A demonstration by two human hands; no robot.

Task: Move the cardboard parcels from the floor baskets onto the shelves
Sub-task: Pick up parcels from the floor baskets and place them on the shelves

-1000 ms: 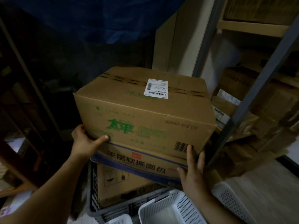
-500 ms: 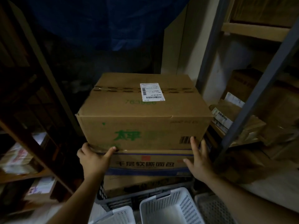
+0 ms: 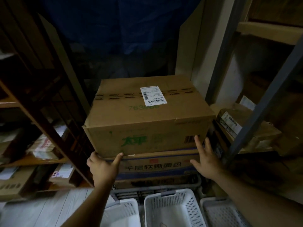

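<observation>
Two hands on the top box [image 3: 147,122], one per near corner
My left hand [image 3: 102,167] grips the lower left corner, thumb on the front; my right hand [image 3: 207,158] lies flat there, fingers [image 3: 197,142] straight. Its long side runs across me, atop a second box [image 3: 155,167] in the floor basket [image 3: 155,188].

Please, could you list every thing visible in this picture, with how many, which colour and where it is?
top parcel: one, brown with white label, resting on the lower parcel
lower parcel: one, brown with blue stripes, above the grey crate
grey crate: one, grey, floor, under the stack
baskets: three, white, near floor
wooden shelves: one unit, dark brown, left, holding parcels
metal shelves: one unit, grey, right, holding parcels
sheet: one, dark blue, behind the stack
left hand: one, grips the top parcel's lower left corner
right hand: one, fingers straight against the stack's right front
</observation>
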